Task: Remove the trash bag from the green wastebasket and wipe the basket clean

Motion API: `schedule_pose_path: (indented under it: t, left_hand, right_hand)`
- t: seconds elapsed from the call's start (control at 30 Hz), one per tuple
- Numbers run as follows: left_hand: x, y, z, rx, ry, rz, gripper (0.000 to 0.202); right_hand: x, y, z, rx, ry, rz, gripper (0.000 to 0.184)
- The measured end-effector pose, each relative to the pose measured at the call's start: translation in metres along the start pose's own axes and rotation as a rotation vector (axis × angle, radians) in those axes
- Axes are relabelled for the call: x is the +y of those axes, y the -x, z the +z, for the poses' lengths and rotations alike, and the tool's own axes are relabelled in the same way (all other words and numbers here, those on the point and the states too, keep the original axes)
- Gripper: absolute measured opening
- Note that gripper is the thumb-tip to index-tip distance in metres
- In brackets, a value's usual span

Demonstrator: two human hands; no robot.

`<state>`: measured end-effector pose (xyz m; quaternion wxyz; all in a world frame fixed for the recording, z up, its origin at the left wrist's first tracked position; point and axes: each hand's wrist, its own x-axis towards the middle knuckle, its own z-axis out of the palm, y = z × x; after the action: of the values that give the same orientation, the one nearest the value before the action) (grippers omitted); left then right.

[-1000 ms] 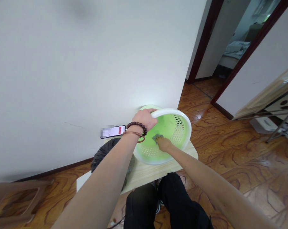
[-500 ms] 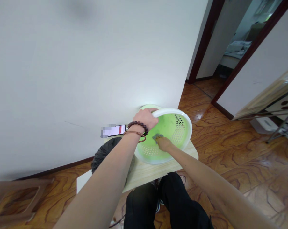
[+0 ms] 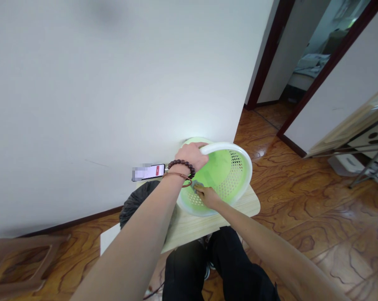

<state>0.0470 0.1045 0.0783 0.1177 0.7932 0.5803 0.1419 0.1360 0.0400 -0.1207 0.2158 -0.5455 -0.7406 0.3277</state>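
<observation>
A round plastic basket [image 3: 246,169] with a white rim, green inside and pierced with holes, leans tilted on a small pale wooden table. My left hand [image 3: 193,154] is closed round its rim at the upper left; a bead bracelet and a brown band circle that wrist. Inside the basket, my right hand [image 3: 208,196] pinches a grey-blue cloth [image 3: 195,186] against the lower left of the inner wall. Part of the cloth is hidden under the fingers and behind the left wrist.
A phone [image 3: 149,172] with a lit screen and a black plastic bag [image 3: 135,202] are left of the basket on the table [image 3: 192,228]. The white wall [image 3: 129,83] stands right behind. A brown stool [image 3: 29,259] is at lower left, a doorway at upper right.
My right hand has slid the cloth leftward and slightly down, from the basket's middle to its lower left side. My left hand and the basket have stayed in place.
</observation>
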Motion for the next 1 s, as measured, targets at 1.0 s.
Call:
schedule_pose_path:
  t: [1.0]
  left_hand:
    - [0.0, 0.003, 0.001, -0.024, -0.013, -0.014, 0.05]
  right_hand:
    - [-0.01, -0.006, 0.002, -0.003, 0.159, 0.04, 0.039]
